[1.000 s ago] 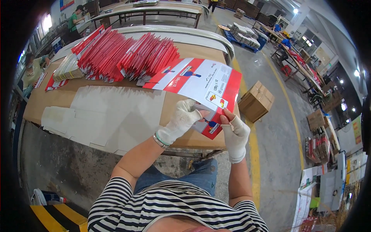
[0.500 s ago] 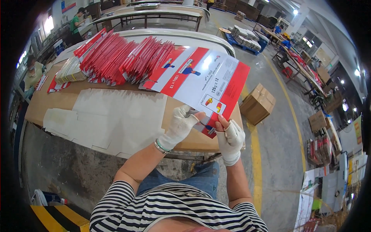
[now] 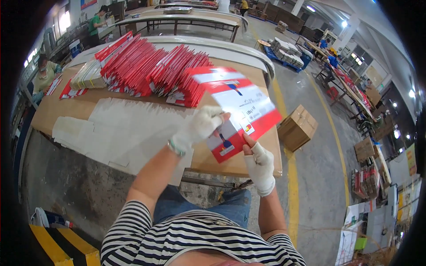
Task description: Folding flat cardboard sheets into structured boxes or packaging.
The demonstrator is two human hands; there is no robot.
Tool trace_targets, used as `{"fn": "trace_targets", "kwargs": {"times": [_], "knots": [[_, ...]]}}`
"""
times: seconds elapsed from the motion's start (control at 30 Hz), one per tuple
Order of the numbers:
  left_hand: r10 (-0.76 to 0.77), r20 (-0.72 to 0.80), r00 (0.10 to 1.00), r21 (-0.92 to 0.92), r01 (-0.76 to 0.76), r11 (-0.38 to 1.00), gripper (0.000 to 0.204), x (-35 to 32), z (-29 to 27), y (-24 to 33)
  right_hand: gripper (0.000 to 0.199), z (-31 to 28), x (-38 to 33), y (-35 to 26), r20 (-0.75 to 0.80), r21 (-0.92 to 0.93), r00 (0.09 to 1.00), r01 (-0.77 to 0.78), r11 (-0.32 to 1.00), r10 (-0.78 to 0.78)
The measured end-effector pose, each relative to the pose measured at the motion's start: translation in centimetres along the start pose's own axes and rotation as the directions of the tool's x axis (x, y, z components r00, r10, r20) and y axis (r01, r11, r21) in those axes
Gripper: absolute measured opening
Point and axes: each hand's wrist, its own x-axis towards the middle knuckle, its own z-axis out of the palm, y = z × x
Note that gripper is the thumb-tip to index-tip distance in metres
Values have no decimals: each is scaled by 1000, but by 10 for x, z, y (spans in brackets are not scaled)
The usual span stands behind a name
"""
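Note:
A red and white printed cardboard carton sheet (image 3: 248, 101) is held up, tilted, above the near right part of the table. My left hand (image 3: 202, 126), in a white glove with bare fingertips, is closed on the sheet's left edge, thumb over the printed face. At the near edge my right hand (image 3: 259, 167), gloved the same way, pinches the sheet between thumb and fingers. A panel at the near left corner angles away from the main face. Beyond the sheet, several flat red cartons (image 3: 137, 66) lean in a long row.
Pale cardboard sheets (image 3: 133, 128) cover the left of the brown tabletop (image 3: 222, 170). A bundled stack (image 3: 88, 76) lies at the row's left end. To the right, a closed brown box (image 3: 298, 128) stands on the floor. Other people (image 3: 94, 26) work at the far left and far right.
My left hand has moved up and left along the carton sheet. The sheet has turned and tilted, and more of its near left panel shows. My right hand has shifted slightly down.

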Motion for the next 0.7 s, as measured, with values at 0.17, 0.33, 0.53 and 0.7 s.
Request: {"fn": "trace_targets", "kwargs": {"times": [0.17, 0.33, 0.53, 0.7], "knots": [[-21, 317, 948, 311, -84, 947, 30, 37, -4, -22, 53, 14, -33, 11, 146, -194, 989, 13, 981, 16], [-212, 462, 861, 451, -22, 892, 29, 48, -10, -83, 63, 8, -45, 25, 190, -483, 977, 183, 856, -101], [-256, 360, 897, 603, -15, 797, 47, 35, -3, -140, 70, 12, -64, 106, 527, -638, 836, 269, 721, 154], [-51, 374, 926, 820, -304, 485, 82, -26, 14, -182, 61, 21, -88, 151, 504, -597, 853, 229, 769, 137]]}}
